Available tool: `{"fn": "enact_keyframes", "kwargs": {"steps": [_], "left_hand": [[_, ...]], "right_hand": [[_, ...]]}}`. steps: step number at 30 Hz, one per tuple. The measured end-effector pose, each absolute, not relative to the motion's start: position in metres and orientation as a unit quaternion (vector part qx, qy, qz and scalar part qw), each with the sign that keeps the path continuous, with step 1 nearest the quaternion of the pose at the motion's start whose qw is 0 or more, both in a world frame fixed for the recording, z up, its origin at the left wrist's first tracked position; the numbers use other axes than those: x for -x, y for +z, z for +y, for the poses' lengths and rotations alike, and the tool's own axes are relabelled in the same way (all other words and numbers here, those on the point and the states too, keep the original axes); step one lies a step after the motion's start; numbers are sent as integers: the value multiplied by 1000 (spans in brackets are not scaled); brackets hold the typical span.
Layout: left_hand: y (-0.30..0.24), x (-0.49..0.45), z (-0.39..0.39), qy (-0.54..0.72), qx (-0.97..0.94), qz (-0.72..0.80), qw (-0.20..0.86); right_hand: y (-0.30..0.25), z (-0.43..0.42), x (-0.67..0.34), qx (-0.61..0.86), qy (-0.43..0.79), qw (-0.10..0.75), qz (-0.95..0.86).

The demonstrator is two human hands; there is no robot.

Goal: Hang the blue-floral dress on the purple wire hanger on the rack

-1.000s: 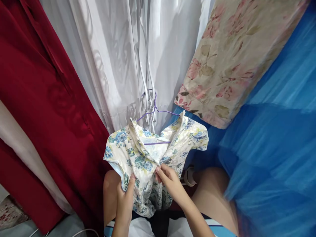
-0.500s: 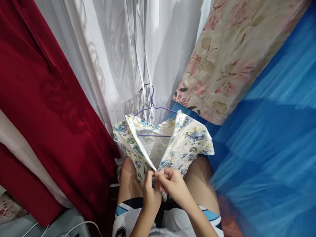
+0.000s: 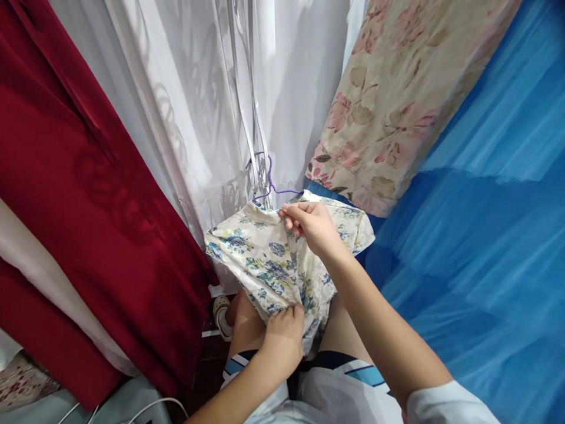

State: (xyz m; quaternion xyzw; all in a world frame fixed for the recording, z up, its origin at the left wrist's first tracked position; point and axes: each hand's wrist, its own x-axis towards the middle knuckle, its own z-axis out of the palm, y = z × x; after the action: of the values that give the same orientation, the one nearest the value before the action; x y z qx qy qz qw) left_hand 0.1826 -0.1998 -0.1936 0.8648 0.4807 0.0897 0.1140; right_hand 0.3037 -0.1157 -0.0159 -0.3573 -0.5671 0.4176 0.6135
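A short-sleeved blouse (image 3: 269,247), off-white with blue and yellow flowers, hangs in front of my knees on a purple wire hanger (image 3: 286,191). Its front edges meet along the middle, up to the neckline. At the neckline my right hand (image 3: 311,224) is closed in a pinch at the top of this seam; any small fastener between the fingertips is hidden. Lower down, my left hand (image 3: 285,330) is closed on the blouse's front near its hem and pulls the cloth into folds.
White straps (image 3: 253,118) hang above the hanger, in front of white drapery (image 3: 185,88). Dark red cloth (image 3: 110,194) hangs at the left. Pink-flowered fabric (image 3: 375,112) and blue tulle (image 3: 463,253) hang at the right. A white cable (image 3: 159,401) lies at bottom left.
My right hand has risen from the lower front to the neckline, and the gaping front is now closed. My left hand has gripped the cloth slightly lower.
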Motion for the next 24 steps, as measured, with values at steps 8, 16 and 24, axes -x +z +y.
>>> {"fn": "enact_keyframes", "kwargs": {"steps": [8,16,24], "left_hand": [[-83,-136,-141,510,-753,395,126],[-14,-144,-109,577,-756,310,10],[-37,-38,-48,746,-543,368,118]], "right_hand": [[-34,-134,-295,377,393,597,-589],[-59,-120,-294,443,192,601,-637],[-87,-139,-289,440,269,546,-661]]}}
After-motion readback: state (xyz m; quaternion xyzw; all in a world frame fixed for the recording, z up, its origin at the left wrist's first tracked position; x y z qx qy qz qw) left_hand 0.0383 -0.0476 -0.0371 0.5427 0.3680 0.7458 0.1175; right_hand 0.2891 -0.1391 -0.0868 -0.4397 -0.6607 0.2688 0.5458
